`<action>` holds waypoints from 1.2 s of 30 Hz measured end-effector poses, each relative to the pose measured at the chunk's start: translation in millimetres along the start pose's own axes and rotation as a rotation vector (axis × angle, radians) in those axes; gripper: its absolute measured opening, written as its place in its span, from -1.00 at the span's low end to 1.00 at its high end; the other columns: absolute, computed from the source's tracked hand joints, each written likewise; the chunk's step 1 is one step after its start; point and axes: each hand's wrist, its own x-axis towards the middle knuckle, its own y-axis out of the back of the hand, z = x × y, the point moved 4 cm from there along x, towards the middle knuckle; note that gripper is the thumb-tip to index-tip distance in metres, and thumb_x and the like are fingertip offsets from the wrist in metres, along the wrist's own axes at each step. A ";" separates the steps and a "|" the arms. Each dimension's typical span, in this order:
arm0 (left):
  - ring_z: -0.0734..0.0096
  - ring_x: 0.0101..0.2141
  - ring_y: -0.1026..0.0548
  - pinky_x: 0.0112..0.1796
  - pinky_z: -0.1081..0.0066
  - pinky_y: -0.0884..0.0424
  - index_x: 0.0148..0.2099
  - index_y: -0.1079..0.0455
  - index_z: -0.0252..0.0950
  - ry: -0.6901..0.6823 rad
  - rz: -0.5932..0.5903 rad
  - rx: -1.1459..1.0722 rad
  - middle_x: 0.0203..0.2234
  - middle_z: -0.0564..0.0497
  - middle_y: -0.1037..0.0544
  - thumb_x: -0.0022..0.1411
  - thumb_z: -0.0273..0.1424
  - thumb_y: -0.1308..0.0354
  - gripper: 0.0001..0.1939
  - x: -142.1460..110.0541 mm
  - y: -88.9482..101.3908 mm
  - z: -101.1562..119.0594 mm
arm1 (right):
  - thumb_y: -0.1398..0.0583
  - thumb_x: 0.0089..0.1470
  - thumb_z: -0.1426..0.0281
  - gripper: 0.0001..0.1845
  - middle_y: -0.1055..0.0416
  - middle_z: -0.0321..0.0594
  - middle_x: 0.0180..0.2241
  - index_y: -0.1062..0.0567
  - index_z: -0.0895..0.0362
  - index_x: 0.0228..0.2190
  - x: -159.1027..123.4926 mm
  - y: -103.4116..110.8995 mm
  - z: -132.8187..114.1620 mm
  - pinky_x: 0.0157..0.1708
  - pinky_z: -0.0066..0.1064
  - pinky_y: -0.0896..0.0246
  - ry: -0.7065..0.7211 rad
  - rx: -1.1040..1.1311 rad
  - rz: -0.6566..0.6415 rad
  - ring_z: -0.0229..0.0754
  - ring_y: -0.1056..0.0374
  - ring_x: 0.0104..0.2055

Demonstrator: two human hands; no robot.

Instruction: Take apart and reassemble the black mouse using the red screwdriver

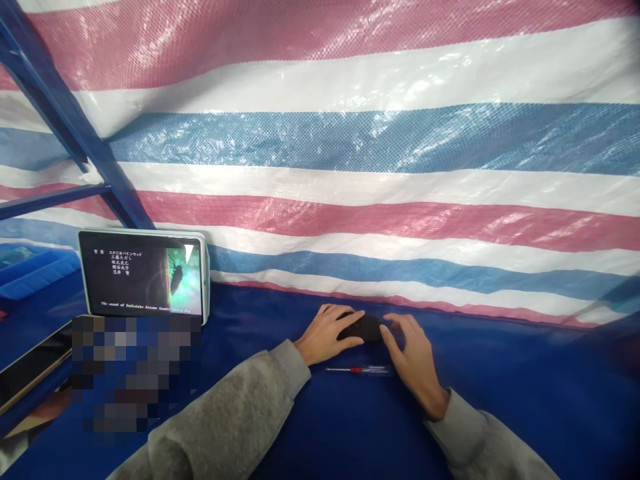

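Observation:
A small, dark black object [370, 328] lies on the blue tabletop between my hands; its exact kind is hard to make out. My left hand [327, 331] is around its left end, with the thumb along the near side and the fingers over the far side. At the right end, my right hand [407, 343] is curved with thumb and fingers apart, the thumb tip at the object's edge; whether it touches is unclear. Just in front of both hands lies a screwdriver [357, 369] with a clear and red handle, its metal shaft pointing left.
To the left a tablet [145, 273] in a pale case stands upright, playing a video. A phone-like dark slab [35, 363] and blue trays [40, 273] are farther left. Striped plastic sheeting [370, 140] hangs behind the blue table [350, 427], beside a blue metal frame [75, 113].

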 end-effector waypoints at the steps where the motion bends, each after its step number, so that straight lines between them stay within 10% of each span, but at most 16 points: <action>1: 0.20 0.11 -0.34 0.12 0.19 -0.21 0.32 -0.17 -0.08 0.001 -0.009 -0.004 0.11 -0.05 -0.40 0.31 -0.08 -0.15 -0.40 0.1 0.0 0.2 | -0.07 0.22 0.16 -0.70 -0.42 -0.14 -0.21 -0.45 0.07 -0.16 -0.5 -1.3 -0.6 -0.12 -0.14 -0.28 0.017 -0.003 -0.016 -0.07 -0.36 -0.15; 11: 0.18 0.13 -0.34 0.14 0.19 -0.21 0.31 -0.19 -0.10 0.020 -0.032 -0.044 0.12 -0.06 -0.38 0.27 -0.11 -0.21 -0.38 0.9 -1.1 -1.3 | -0.15 0.17 0.14 -0.43 -0.30 -0.10 0.17 -0.29 0.02 0.17 -6.8 -18.6 1.8 0.16 -0.08 -0.17 0.182 0.019 -0.251 0.01 -0.22 0.19; 26: 0.21 0.05 -0.38 0.10 0.23 -0.22 0.26 -0.20 -0.07 0.082 -0.068 -0.107 0.05 -0.01 -0.40 0.21 -0.07 -0.25 -0.37 1.4 2.5 -0.2 | 0.18 0.31 0.06 -0.42 -0.54 -0.22 -0.42 -0.52 0.06 -0.21 1.1 -12.0 9.1 -0.28 -0.23 -0.27 -0.140 -0.042 -0.289 -0.10 -0.42 -0.41; 36: 0.14 0.06 -0.36 0.10 0.15 -0.21 0.21 -0.30 -0.17 0.168 -0.029 -0.106 0.03 -0.07 -0.43 0.21 -0.02 -0.22 -0.40 1.9 -1.7 -8.2 | -0.22 0.08 0.05 -0.40 -0.41 -0.10 0.03 -0.36 0.03 0.10 -0.6 -17.1 6.0 0.05 -0.09 -0.24 0.117 -0.022 -0.278 0.01 -0.32 0.07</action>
